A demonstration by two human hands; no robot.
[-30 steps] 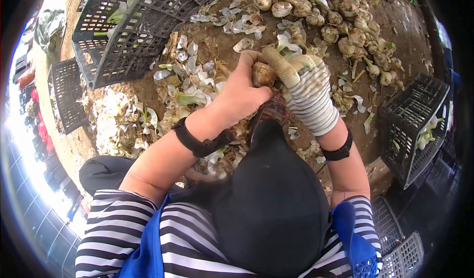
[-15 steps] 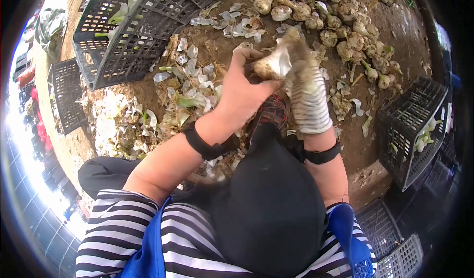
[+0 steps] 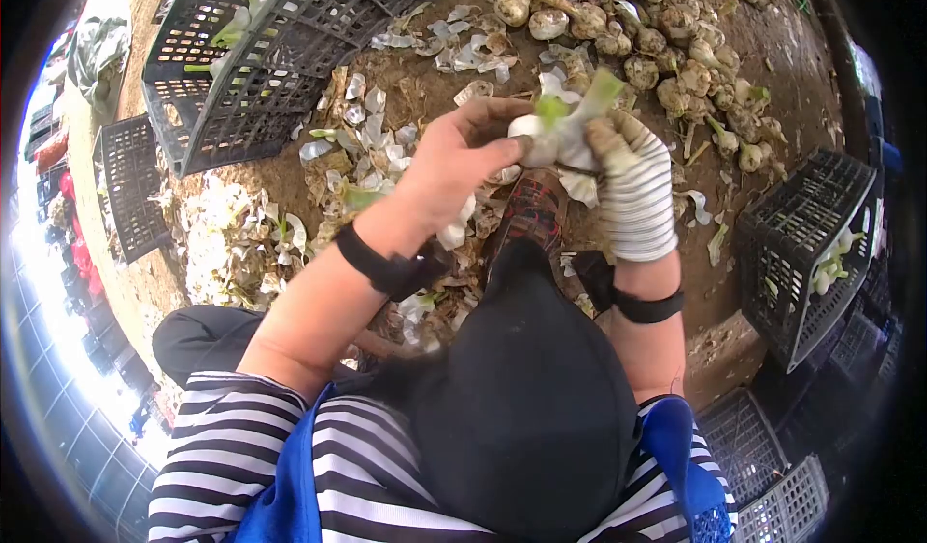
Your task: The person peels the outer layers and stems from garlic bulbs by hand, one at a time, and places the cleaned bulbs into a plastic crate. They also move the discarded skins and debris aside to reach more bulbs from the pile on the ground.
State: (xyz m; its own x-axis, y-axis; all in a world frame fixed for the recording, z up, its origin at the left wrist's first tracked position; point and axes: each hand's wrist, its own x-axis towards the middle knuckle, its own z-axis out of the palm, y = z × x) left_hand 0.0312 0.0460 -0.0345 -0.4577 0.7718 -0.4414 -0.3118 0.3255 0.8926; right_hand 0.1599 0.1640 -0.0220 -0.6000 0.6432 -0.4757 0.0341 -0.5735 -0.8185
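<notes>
Between my hands is a garlic bulb point(image 3: 543, 143), white and peeled-looking, with a green stem pointing up and right. My bare left hand point(image 3: 468, 152) holds it from the left, fingers and thumb closed on its side. On the right, my gloved right hand point(image 3: 618, 147) has its fingers bent round the stem side and loose skins; the glove is dirty at the fingers with a ribbed white cuff. Pale skin hangs below the bulb, above a plaid shoe point(image 3: 529, 210). Peeled skins point(image 3: 372, 152) litter the soil beneath.
A heap of unpeeled garlic point(image 3: 681, 55) lies at the upper right. A large black crate point(image 3: 290, 70) with green-stemmed garlic stands at the upper left, a smaller crate point(image 3: 133, 188) beside it. Another crate point(image 3: 806, 253) stands at the right, and more crates point(image 3: 744, 437) at the lower right.
The bulb now shows white with its green stem visible, where it was brownish and blurred before. My right hand has come down and right; my left hand has shifted slightly left.
</notes>
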